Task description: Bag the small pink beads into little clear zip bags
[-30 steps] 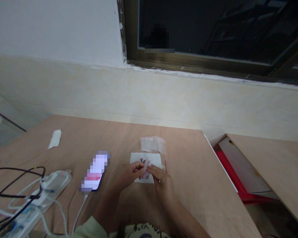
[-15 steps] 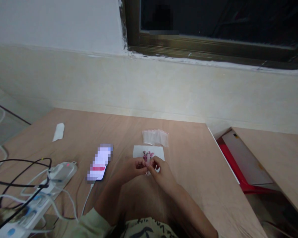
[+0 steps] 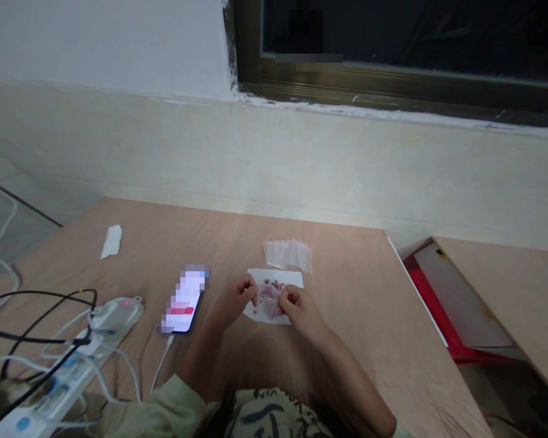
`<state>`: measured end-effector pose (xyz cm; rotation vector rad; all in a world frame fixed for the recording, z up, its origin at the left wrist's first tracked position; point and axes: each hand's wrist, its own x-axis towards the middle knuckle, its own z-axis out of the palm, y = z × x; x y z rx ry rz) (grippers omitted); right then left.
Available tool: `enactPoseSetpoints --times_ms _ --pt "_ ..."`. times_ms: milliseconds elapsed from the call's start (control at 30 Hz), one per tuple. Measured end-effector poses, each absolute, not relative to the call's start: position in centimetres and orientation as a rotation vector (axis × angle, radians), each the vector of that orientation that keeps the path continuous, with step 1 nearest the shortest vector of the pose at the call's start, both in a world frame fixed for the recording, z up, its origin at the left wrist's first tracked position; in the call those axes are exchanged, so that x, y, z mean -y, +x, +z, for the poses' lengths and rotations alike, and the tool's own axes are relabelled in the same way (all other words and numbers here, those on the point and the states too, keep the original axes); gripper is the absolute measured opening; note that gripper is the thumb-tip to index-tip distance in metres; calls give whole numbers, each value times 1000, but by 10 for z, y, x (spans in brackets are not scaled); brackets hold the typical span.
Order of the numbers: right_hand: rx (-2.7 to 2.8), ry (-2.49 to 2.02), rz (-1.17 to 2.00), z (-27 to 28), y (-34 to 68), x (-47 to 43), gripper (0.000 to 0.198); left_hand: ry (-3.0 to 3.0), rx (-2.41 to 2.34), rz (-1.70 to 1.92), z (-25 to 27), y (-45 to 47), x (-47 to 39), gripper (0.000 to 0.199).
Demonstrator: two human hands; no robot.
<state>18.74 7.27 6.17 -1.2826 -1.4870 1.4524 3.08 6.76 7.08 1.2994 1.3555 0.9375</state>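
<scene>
A small clear plastic bag [image 3: 269, 294] with a pinkish tint is over a white sheet of paper [image 3: 260, 316]. My right hand [image 3: 301, 309] pinches the bag at its right side between thumb and forefinger. Close to the paper's left edge, my left hand [image 3: 240, 299] has thumb and fingers drawn together; whether they hold anything is too small to tell. Small dark pink pieces [image 3: 276, 283] lie on the paper, partly covered by the bag. Just behind the paper is a fanned row of clear zip bags [image 3: 287, 254] with reddish top edges.
A phone [image 3: 185, 301] on a white charging cable lies left of my hands. Farther left, a white power strip [image 3: 114, 313] carries tangled cables. A white paper scrap [image 3: 112, 241] is at back left. Beyond the table's right edge is a red item [image 3: 432, 304] beside another wooden surface.
My hands have moved apart, the left hand to the left and the right slightly to the right. The bag, upright and narrow between them before, now appears spread over the paper.
</scene>
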Motion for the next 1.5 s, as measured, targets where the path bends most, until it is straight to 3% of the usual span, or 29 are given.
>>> enactPoseSetpoints --times_ms 233,333,567,733,967,1267,1500 --pt "1569 -1324 1363 58 180 -67 5 1673 -1376 865 72 49 -59 16" --pt "1535 -1340 1454 49 179 -66 9 1735 -1344 854 75 50 -52 16" --pt "1190 -1176 1630 43 189 -79 12 1301 -1452 964 53 25 -53 27" --pt "1113 -1035 1819 44 186 -90 17 1065 -1149 866 32 24 -59 33" --pt "1013 -1296 1532 12 187 -88 30 879 -1173 949 8 9 -60 27" --pt "1282 -1355 1496 -4 182 -72 40 827 -1357 971 7 -2 -49 32" --pt "1362 -1399 1412 -16 181 -79 32 752 -1368 970 0 -8 -53 35"
